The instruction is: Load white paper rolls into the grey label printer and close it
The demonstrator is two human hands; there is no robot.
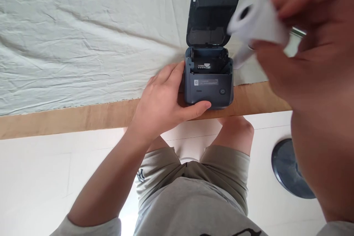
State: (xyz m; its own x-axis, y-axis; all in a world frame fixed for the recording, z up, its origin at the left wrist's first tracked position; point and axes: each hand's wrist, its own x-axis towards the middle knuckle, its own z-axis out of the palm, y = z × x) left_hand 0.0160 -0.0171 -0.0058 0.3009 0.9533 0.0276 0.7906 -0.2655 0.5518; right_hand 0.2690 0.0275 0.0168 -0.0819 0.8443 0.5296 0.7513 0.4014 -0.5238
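A: Head view. Small dark printer sits at the near edge of the tabletop, on the bare wooden strip just in front of the white cloth. Its lid stands swung up and back; the paper bay is open and looks empty.

B: Hands?

A: Left hand cups the printer's left side, fingers along the wall, thumb laid across the lower front edge. Wrapped on, not pinching. Right hand is raised close to the camera, above and right of the printer, blurred. It pinches a white paper roll between fingertips on top and thumb beneath, hollow core facing left. A loose tail of paper hangs from it toward the printer's right rear corner.

B: How would the roll handle?

A: Light, I judge. Stiff across the core, but soft in the outer windings, so it unwinds easily. Best held across the round body, as here, or by the two flat ends. The tail will flap.

B: The printer?

A: Rigid plastic shell, smooth, likely to skid on bare wood. A hold on the side walls suits it; the hinged lid looks the weak part.

B: Anything else?

A: Below the table edge: pale floor, a dark round base at right, the person's grey shorts.
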